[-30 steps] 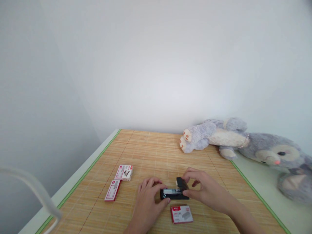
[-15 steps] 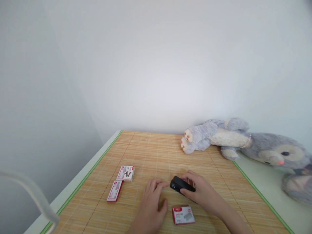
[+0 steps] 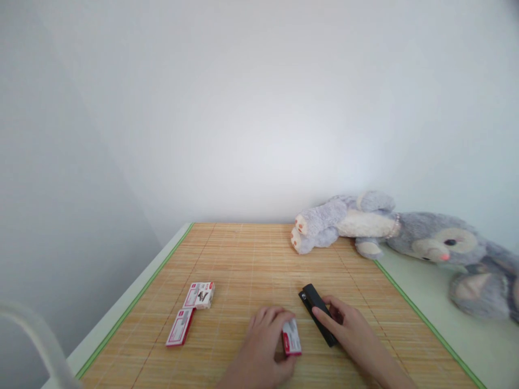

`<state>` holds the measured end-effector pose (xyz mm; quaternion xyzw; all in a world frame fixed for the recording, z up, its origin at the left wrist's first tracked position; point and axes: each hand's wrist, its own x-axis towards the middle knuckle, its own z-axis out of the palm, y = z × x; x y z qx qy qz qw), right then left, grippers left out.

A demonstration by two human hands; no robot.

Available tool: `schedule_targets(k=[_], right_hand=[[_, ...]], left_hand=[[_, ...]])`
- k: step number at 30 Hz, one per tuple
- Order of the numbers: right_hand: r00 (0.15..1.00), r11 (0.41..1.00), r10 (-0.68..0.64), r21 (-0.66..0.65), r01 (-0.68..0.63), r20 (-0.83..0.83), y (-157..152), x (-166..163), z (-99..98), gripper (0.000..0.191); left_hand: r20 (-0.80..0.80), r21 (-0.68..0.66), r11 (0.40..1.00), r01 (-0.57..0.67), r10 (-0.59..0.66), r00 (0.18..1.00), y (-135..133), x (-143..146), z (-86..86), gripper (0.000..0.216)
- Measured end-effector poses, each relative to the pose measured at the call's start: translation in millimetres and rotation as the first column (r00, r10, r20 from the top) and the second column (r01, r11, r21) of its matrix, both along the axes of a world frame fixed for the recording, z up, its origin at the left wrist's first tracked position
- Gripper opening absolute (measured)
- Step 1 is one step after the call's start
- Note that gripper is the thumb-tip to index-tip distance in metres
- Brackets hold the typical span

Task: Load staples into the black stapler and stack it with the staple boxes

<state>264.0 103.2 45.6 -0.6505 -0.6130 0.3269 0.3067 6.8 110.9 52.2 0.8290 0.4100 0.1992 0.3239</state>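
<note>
My left hand (image 3: 263,351) is closed round a small red and white staple box (image 3: 292,337), which stands on its edge by my fingertips. My right hand (image 3: 351,332) rests on a black stapler (image 3: 317,310) that lies shut on the bamboo mat (image 3: 251,265), with the fingers curled over its near end. The stapler points away to the upper left.
Two more red and white staple boxes (image 3: 199,295) (image 3: 179,326) lie on the mat at the left. A grey plush rabbit (image 3: 405,237) lies along the back right by the wall. A white curved bar (image 3: 36,335) crosses the lower left corner.
The open stapler was shut and my right hand laid it down further right. My left hand left the stapler and took hold of the near staple box.
</note>
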Motion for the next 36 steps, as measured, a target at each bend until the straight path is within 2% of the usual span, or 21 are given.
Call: schedule_targets(k=[2,3,7,12,21,22,24,25,26,27,29,30,31,32,34,36], right_hand=[[0.998,1.0,-0.027,0.005,0.028,-0.059,-7.7,-3.6,-1.8,0.053],[0.994,0.999,-0.039,-0.007,0.038,-0.101,-11.0,-7.0,-2.3,0.054],[0.959,0.995,-0.073,-0.084,0.051,-0.272,-17.3,-27.0,-2.9,0.061],[0.923,0.994,-0.107,-0.061,0.091,-0.371,-14.8,-47.5,-5.3,0.06],[0.913,0.986,-0.165,-0.029,0.167,-0.373,-13.7,-51.4,-22.6,0.061],[0.911,0.985,-0.169,-0.033,0.17,-0.376,-14.5,-50.6,-23.3,0.062],[0.907,0.983,-0.184,-0.048,0.179,-0.379,-16.5,-49.2,-23.1,0.063],[0.907,0.982,-0.189,-0.055,0.182,-0.375,-17.5,-48.6,-22.3,0.064],[0.91,0.981,-0.193,-0.059,0.184,-0.368,-18.4,-48.1,-21.3,0.064],[0.913,0.981,-0.194,-0.059,0.185,-0.358,-19.1,-47.8,-20.1,0.064],[0.921,0.98,-0.197,-0.062,0.187,-0.337,-20.0,-47.7,-18.0,0.064],[0.922,0.979,-0.203,-0.071,0.19,-0.33,-20.1,-47.9,-17.1,0.065],[0.921,0.977,-0.212,-0.085,0.195,-0.326,-20.2,-48.1,-16.3,0.066],[0.92,0.975,-0.223,-0.097,0.202,-0.324,-20.3,-48.3,-15.7,0.068],[0.918,0.973,-0.229,-0.105,0.206,-0.323,-20.6,-48.5,-14.8,0.069],[0.925,0.977,-0.212,-0.091,0.193,-0.316,-20.9,-48.5,-14.1,0.067]], left_hand=[[0.047,-0.023,0.991,-0.13,0.131,0.99,6.1,-15.6,6.0,0.065],[0.064,-0.041,0.987,-0.153,0.156,0.986,9.1,-20.9,7.1,0.064],[0.095,-0.081,0.991,-0.103,0.11,0.989,18.0,-21.7,3.5,0.071],[0.138,-0.065,0.996,-0.058,0.067,0.988,23.3,-5.3,-0.5,0.08],[0.128,-0.092,0.995,-0.043,0.055,0.99,17.9,-5.3,1.6,0.094],[0.124,-0.083,0.994,-0.069,0.079,0.989,15.2,-10.1,2.0,0.092],[0.104,-0.001,0.98,-0.199,0.198,0.975,10.2,-28.1,0.8,0.074],[0.093,0.077,0.95,-0.302,0.294,0.951,8.0,-41.8,-1.1,0.06],[0.084,0.173,0.892,-0.419,0.41,0.908,6.1,-58.5,-3.9,0.048],[0.084,0.274,0.799,-0.535,0.534,0.841,4.1,-77.7,-7.6,0.04],[0.086,0.408,0.592,-0.695,0.733,0.674,-0.6,-119.9,-16.7,0.04],[0.054,0.436,0.525,-0.731,0.795,0.604,-3.7,-140.5,-21.7,0.045],[0.02,0.445,0.483,-0.754,0.837,0.548,-7.3,-159.0,-26.6,0.051],[-0.015,0.435,0.474,-0.766,0.854,0.52,-11.5,-174.2,-31.2,0.055],[-0.047,0.372,0.497,-0.784,0.853,0.519,-20.4,-190.3,-38.6,0.056],[-0.014,0.272,0.524,-0.807,0.841,0.541,-28.5,-183.3,-42.3,0.053]])
